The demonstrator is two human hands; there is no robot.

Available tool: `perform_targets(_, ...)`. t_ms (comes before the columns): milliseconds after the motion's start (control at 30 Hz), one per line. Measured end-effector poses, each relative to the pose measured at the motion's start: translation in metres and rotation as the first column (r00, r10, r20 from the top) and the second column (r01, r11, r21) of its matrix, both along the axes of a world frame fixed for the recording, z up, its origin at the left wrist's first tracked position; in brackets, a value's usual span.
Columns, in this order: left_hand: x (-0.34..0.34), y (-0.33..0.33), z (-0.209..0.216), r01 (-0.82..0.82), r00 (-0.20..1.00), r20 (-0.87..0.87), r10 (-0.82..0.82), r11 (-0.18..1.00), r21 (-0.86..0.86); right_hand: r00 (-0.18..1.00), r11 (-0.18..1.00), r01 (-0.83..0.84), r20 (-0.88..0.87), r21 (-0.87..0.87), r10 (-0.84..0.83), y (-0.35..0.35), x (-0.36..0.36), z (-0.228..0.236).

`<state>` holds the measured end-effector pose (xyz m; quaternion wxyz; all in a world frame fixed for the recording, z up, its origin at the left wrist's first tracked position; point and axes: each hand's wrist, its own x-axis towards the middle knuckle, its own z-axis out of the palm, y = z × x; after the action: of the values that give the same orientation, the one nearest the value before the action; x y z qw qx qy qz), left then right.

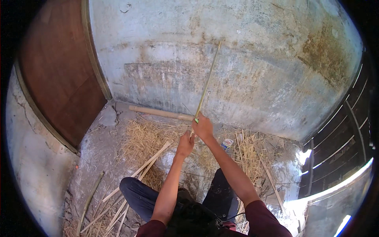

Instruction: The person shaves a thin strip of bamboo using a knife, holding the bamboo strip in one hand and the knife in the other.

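Note:
A long, thin yellow-green bamboo strip [208, 81] slants up and away from my hands, its far end in front of the wall. My right hand [203, 127] is closed around the strip's lower part. A small bright green piece [196, 120] shows at those fingers, and I cannot make out what it belongs to. Just below and to the left, my left hand [184, 145] is closed at the strip's near end, with a pale bit of it showing by the thumb. The fingers hide the rest of that end.
A thick bamboo pole [162, 113] lies along the wall's foot. Straw-like shavings [138, 138] cover the floor, with pale split strips [152, 160] by my left knee. A green stick [90, 199] lies farther left. A brown door [59, 67] stands left, dark slats [339, 138] right.

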<state>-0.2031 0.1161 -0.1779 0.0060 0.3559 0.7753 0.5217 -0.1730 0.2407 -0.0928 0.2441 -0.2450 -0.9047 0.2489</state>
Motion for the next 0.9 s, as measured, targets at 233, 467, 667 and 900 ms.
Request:
perform_targets(233,-0.011,-0.005,0.005,0.070,0.989,0.135,-0.068,0.998,-0.007,0.999,0.999,-0.035,-0.020,0.014,0.035,-0.002,-0.006,0.004)
perform_targets(467,-0.023,0.010,0.017,0.090,0.987,0.132,-0.092,0.996,0.017,1.000,0.999,-0.010,-0.023,0.031,0.010,0.004,-0.011,0.025)
perform_targets(667,-0.019,0.024,0.007,0.063,0.998,0.010,-0.065,0.989,0.130,1.000,0.999,0.007,0.023,0.040,-0.008,0.015,-0.011,0.023)
perform_targets(900,-0.022,0.025,0.002,0.165,0.969,0.163,-0.186,0.977,0.133,0.998,0.999,0.029,0.057,0.041,-0.031,0.017,-0.010,0.017)
